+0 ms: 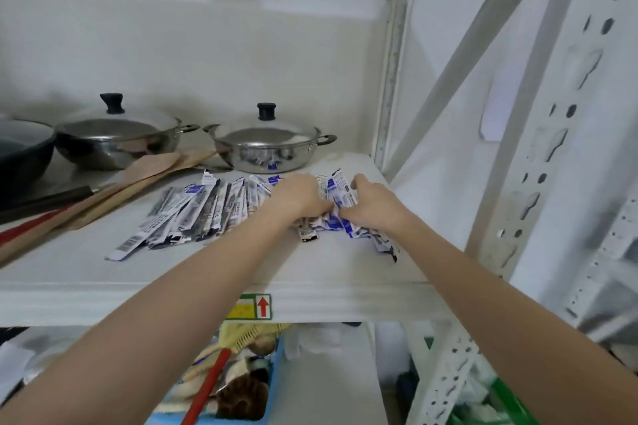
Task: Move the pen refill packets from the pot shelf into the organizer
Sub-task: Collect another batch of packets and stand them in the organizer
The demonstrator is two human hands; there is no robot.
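Several pen refill packets [193,214], white with black and blue print, lie fanned out on the white pot shelf [214,290]. A smaller bunch of packets [340,190] stands bundled at the right end. My left hand [298,198] and my right hand [371,202] reach over the shelf edge and grip this bunch from both sides, fingers curled around it. More crumpled packets [376,238] lie under my right wrist. No organizer is in view.
Two lidded steel pots [269,145] [117,138] stand at the back of the shelf, a dark pan [20,155] at far left. Wooden spatulas [138,179] lie left of the packets. A shelf upright [386,79] rises at the right. A blue basket [238,386] sits below.
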